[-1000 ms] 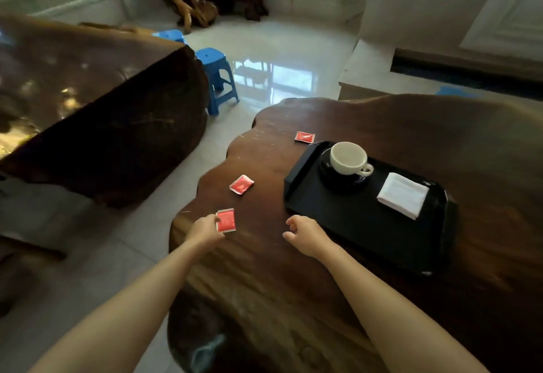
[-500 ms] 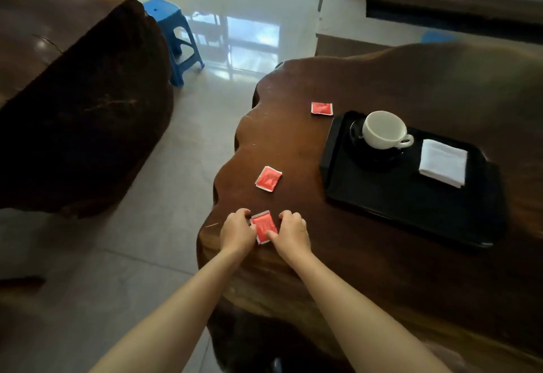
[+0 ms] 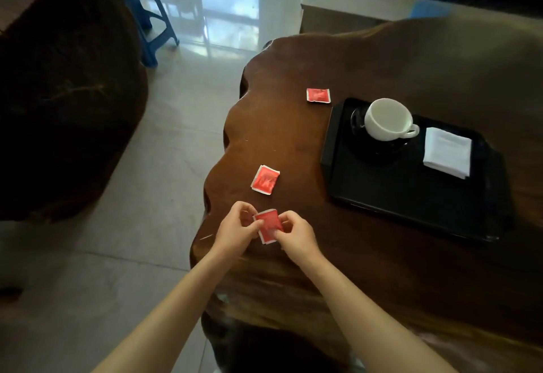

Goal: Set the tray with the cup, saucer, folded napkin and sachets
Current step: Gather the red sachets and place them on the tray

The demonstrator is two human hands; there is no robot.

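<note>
A black tray (image 3: 411,196) lies on the right of the dark wooden table (image 3: 367,64). On it a white cup (image 3: 386,118) stands on a dark saucer (image 3: 357,121), with a folded white napkin (image 3: 446,152) to its right. Three red sachets are off the tray. One sachet (image 3: 318,95) lies by the tray's far left corner, a second sachet (image 3: 265,180) lies nearer me. The third sachet (image 3: 269,224) is pinched between my left hand (image 3: 238,230) and my right hand (image 3: 295,236) near the table's left edge.
A large dark wooden slab (image 3: 64,93) stands to the left across a strip of tiled floor. A blue plastic stool (image 3: 141,5) stands behind it. The table's wavy left edge runs just beside my hands.
My right hand came over from near the tray to join the left on the near sachet, which both now pinch and lift slightly. The camera has tilted down and moved closer.
</note>
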